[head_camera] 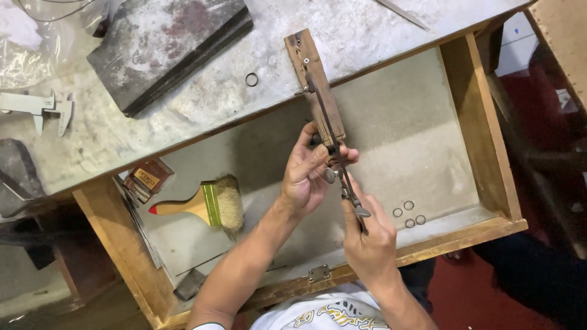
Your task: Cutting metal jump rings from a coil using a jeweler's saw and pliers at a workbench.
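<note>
Head view: the left hand [307,173] grips the tip of the wooden bench peg [317,91], fingers curled closed around a small piece too hidden to identify, while the right hand [369,241] — at 5 o'clock from it — is closed on the handle of a jeweller's saw [342,177]. Four metal rings [409,213] lie in the open drawer [483,146] at 3 o'clock of the hands — a flat brush [208,205] lies at 9 o'clock.
</note>
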